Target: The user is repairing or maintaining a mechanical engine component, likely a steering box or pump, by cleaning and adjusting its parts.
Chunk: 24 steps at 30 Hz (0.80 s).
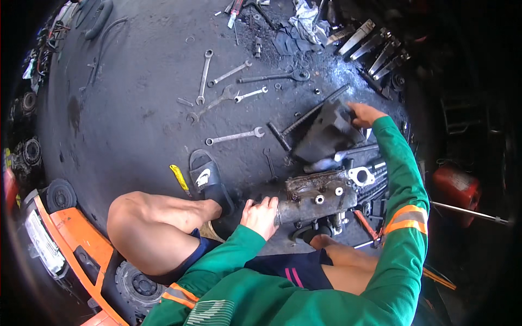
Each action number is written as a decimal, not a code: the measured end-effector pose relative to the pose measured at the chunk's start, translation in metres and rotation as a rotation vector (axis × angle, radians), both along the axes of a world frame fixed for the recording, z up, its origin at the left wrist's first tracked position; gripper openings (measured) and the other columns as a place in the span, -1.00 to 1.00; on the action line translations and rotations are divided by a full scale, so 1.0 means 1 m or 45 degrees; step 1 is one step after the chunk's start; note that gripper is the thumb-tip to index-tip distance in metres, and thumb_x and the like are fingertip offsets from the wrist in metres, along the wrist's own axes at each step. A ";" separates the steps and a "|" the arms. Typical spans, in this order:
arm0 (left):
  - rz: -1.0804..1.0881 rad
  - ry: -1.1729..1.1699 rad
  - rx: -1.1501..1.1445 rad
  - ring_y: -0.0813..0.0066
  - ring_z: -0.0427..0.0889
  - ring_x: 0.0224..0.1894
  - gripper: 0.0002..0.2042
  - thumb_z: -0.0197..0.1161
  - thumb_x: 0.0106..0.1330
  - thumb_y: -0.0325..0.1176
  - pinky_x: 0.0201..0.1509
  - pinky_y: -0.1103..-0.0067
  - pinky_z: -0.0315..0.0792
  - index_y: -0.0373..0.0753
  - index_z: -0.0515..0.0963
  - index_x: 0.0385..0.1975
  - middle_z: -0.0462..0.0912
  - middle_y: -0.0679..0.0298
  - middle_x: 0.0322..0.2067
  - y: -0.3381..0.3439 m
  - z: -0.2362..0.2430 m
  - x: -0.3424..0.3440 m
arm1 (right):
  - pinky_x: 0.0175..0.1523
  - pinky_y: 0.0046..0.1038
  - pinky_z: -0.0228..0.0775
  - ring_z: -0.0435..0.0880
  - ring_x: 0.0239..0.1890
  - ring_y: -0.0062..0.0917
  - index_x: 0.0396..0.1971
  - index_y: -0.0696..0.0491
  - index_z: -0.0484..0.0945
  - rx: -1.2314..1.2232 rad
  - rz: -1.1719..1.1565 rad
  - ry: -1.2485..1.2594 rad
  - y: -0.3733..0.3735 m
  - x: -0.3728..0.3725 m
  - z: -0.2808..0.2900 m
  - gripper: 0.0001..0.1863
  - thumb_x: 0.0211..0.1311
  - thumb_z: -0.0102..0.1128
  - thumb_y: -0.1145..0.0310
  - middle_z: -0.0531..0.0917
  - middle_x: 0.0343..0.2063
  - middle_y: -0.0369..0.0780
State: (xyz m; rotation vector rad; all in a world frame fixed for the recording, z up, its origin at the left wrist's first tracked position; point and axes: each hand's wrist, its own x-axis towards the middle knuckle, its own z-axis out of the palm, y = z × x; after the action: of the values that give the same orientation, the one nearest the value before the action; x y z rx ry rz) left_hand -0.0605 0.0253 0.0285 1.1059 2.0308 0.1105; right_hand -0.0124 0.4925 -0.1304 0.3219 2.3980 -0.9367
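Head view, going big to small: dark, grimy floor (141, 108) stretched all around the metal casting (312, 209), and an orange vehicle (81, 239) stood well off to the casting's left. Next size down was the casting itself, and honestly I couldn't tell what it sat on. The left hand (261, 217) had its grip wrapped over the casting's left end. After that came a dark block (323, 133), just beyond the casting and kinda blurry; the right hand (365, 114) had its grip clamped on the block's far right edge. A T-handled bar (306, 117) was beyond the casting too. Farther past the casting, over to the left, lay a big ratchet (274, 77), plus a bunch of wrenches (234, 137) scattered around. Some yellow cutter-looking tool (178, 178) was left of the casting, and one tiny nut (317, 91) lay well beyond it.
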 end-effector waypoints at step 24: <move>-0.266 -0.150 -0.205 -0.04 0.62 0.04 -0.39 0.56 -0.14 -0.13 0.20 0.18 0.45 -0.17 0.58 -0.01 0.70 0.02 -0.11 0.081 -0.043 -0.098 | -0.10 -0.48 0.56 0.71 -0.25 -0.50 -0.07 0.14 0.68 0.911 -1.653 1.364 0.017 0.161 0.257 -0.68 0.49 0.12 0.20 0.74 -0.32 -0.19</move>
State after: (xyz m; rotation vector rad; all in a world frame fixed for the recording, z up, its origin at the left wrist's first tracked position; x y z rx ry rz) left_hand -0.1586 0.1067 -0.0150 1.1729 1.7762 -0.0907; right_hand 0.1481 0.5095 0.1270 2.3433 3.3505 -0.6786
